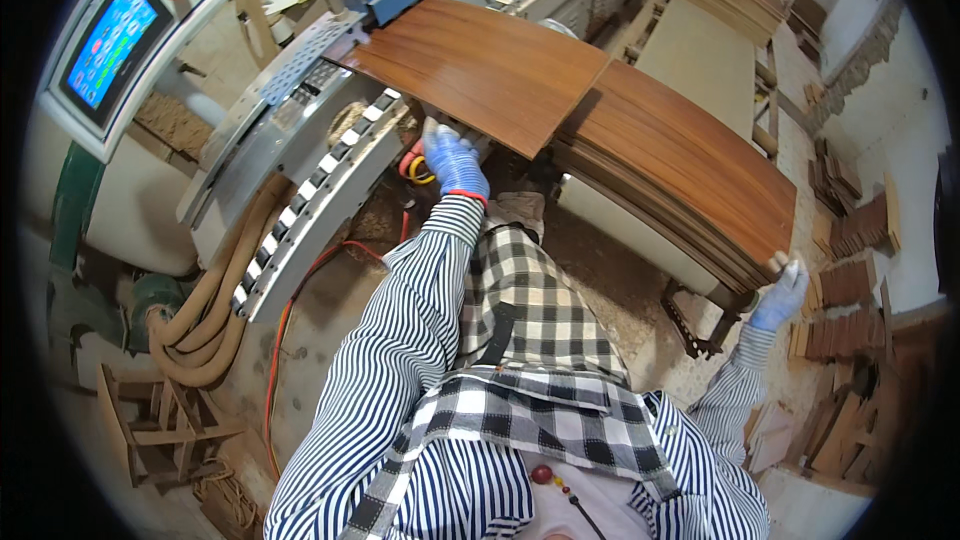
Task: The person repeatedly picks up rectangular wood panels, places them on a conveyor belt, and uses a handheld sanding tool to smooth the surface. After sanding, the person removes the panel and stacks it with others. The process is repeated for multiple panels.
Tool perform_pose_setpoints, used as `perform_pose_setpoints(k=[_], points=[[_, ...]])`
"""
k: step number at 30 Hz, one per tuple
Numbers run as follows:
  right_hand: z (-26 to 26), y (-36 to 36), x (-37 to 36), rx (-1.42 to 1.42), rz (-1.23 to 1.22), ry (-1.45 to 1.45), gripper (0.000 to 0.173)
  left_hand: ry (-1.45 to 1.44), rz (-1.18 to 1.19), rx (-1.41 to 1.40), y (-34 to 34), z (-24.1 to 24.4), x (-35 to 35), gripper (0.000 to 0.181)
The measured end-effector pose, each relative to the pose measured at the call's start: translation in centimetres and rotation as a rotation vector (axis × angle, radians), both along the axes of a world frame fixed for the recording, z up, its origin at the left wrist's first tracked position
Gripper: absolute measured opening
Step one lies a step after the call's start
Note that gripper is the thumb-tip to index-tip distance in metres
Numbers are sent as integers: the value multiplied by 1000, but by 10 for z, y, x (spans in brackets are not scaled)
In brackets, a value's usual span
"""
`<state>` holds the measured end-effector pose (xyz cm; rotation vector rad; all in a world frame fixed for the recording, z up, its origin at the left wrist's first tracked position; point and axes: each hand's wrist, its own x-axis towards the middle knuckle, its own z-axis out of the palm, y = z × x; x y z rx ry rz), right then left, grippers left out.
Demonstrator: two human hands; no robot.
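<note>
A wood-grain panel point(487, 71) lies at the edge-banding machine, its far edge along the blue housing. Just below the panel's near edge is my left hand point(454, 161), in a blue-coated glove with the fingers partly curled. Whether it touches the panel is unclear. To the right, a stack of similar panels has a glossy brown top panel point(690, 150), partly overlapped by the first one. My right hand point(781, 292), gloved too, has its fingertips at the near right corner of that top panel. Its grip cannot be made out.
A roller rail point(322, 195) slants out at the left, beside a control screen point(112, 45) and thick hoses point(217, 322). Red and yellow air lines point(281, 345) cross the floor. Bare boards point(697, 52) lie beyond the stack. Wood strips point(862, 232) stand by the right wall.
</note>
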<state>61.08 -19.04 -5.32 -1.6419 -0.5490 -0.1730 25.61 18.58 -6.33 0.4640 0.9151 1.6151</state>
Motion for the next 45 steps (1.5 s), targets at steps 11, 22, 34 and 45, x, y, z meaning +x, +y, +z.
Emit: perform_pose_setpoints(k=[11,22,34,45], points=[[-50,-19,111,-343,-91,134,47,1247,-986,322,-4,-16,82,77],[-51,-90,81,-341,-208,118,32,521,-689,45,-81,-23,23,31],[-60,-50,-42,-149,339,398,31,378,-295,-11,-129,14,-126,47],[38,109,-282,22,886,554,31,210,-140,3,-142,55,-214,43]])
